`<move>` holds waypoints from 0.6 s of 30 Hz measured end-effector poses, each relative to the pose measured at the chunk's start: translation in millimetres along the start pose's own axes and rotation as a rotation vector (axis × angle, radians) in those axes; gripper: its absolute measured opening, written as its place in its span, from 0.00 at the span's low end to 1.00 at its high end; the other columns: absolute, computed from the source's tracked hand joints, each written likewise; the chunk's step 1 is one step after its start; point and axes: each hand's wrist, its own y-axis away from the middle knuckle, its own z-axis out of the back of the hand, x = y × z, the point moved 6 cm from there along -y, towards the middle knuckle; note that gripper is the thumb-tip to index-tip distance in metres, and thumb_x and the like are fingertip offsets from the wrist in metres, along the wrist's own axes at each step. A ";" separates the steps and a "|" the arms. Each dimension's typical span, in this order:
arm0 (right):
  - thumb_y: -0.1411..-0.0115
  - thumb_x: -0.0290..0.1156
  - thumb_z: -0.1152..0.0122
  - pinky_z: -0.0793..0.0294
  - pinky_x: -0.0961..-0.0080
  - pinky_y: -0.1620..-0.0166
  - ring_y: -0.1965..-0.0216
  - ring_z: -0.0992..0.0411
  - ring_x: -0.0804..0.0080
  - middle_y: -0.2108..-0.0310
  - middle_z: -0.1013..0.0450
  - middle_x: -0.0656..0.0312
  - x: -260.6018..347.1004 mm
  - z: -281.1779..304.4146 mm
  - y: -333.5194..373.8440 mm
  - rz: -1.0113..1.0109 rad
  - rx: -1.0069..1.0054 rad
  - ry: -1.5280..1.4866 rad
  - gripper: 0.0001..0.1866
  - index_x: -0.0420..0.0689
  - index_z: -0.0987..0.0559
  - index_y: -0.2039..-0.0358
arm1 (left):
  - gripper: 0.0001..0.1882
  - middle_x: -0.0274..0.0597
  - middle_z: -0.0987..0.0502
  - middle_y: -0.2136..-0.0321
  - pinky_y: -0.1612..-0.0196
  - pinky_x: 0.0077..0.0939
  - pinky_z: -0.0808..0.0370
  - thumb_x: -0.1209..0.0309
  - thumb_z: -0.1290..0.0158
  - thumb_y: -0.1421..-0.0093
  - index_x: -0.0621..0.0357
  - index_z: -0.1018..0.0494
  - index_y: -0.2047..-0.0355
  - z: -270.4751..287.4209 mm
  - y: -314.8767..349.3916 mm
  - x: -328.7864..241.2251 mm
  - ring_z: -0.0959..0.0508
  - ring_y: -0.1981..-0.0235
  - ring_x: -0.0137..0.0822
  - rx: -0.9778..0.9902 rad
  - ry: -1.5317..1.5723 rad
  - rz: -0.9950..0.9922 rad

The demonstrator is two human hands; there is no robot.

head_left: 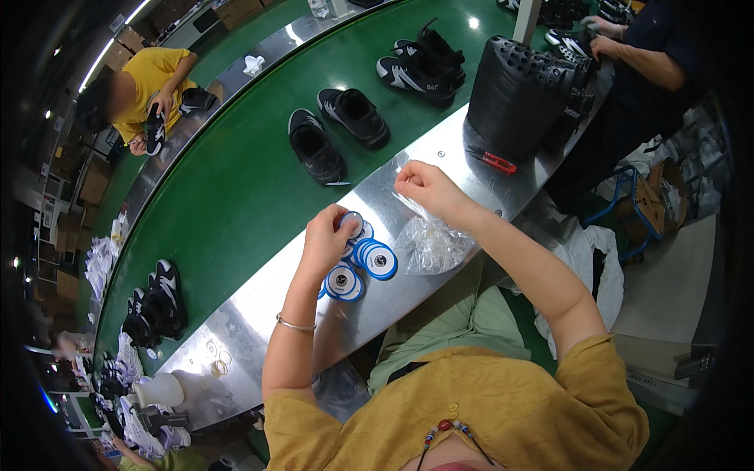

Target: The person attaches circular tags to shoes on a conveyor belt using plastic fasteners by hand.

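Note:
Over the metal ledge, my left hand (325, 238) is closed with its thumb and fingers on a round white tag with a blue rim (354, 226). Several more round tags (380, 262) lie in overlapping piles just below that hand. My right hand (429, 188) is raised to the right, its fingers pinched together; whatever is between them is too fine to make out. A clear strip shows below those fingertips. Beneath my right forearm, a crumpled clear plastic bag (434, 245) rests on the ledge, beside the tags.
Black and grey shoes (353, 116) stand on the green conveyor (259, 184). A black perforated bin (510, 98) is on the right, by a red tool (499, 162). A white tape roll (159, 389) sits at lower left. Two co-workers (149, 86) handle shoes across the belt and at right.

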 end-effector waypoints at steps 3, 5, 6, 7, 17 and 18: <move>0.42 0.27 0.45 0.40 0.85 0.76 0.79 0.39 0.86 0.81 0.34 0.70 -3.6 -10.7 3.6 -0.044 -0.015 0.107 0.04 0.40 0.28 0.68 | 0.08 0.39 0.26 0.80 0.74 0.21 0.32 0.73 0.44 0.47 0.66 0.27 0.71 3.2 -0.4 -1.8 0.30 0.79 0.27 0.014 0.097 0.100; 0.43 0.27 0.45 0.38 0.84 0.75 0.78 0.38 0.84 0.80 0.33 0.69 5.2 -21.1 5.4 0.072 -0.026 0.224 0.04 0.40 0.28 0.69 | 0.08 0.34 0.28 0.81 0.77 0.16 0.35 0.72 0.43 0.46 0.65 0.27 0.73 3.4 -0.8 -3.3 0.32 0.80 0.22 -0.021 0.290 0.139; 0.43 0.28 0.45 0.36 0.82 0.75 0.79 0.37 0.83 0.81 0.33 0.67 13.2 -26.2 7.7 0.115 -0.026 0.214 0.05 0.39 0.28 0.71 | 0.08 0.34 0.28 0.81 0.77 0.16 0.35 0.72 0.43 0.46 0.65 0.27 0.73 3.0 -1.0 -6.3 0.32 0.80 0.22 -0.021 0.289 0.135; 0.43 0.28 0.45 0.36 0.82 0.75 0.79 0.37 0.83 0.81 0.33 0.67 13.9 -30.2 6.9 0.118 -0.028 0.214 0.05 0.39 0.28 0.71 | 0.08 0.32 0.28 0.81 0.77 0.15 0.36 0.72 0.42 0.46 0.65 0.27 0.73 2.1 -1.1 -9.8 0.33 0.80 0.21 -0.021 0.345 0.125; 0.45 0.27 0.46 0.29 0.66 0.71 0.75 0.26 0.54 0.78 0.27 0.49 26.5 -40.6 1.8 0.257 -0.103 0.274 0.06 0.36 0.29 0.72 | 0.09 0.30 0.29 0.82 0.78 0.12 0.38 0.70 0.42 0.46 0.63 0.27 0.75 -0.9 -7.4 -22.7 0.34 0.81 0.19 -0.106 0.361 -0.015; 0.44 0.27 0.46 0.29 0.65 0.71 0.74 0.26 0.53 0.78 0.27 0.48 27.8 -40.7 2.2 0.280 -0.123 0.308 0.06 0.37 0.29 0.72 | 0.08 0.29 0.30 0.81 0.78 0.13 0.38 0.72 0.41 0.47 0.64 0.27 0.75 0.0 -5.6 -28.0 0.35 0.80 0.19 -0.123 0.351 -0.016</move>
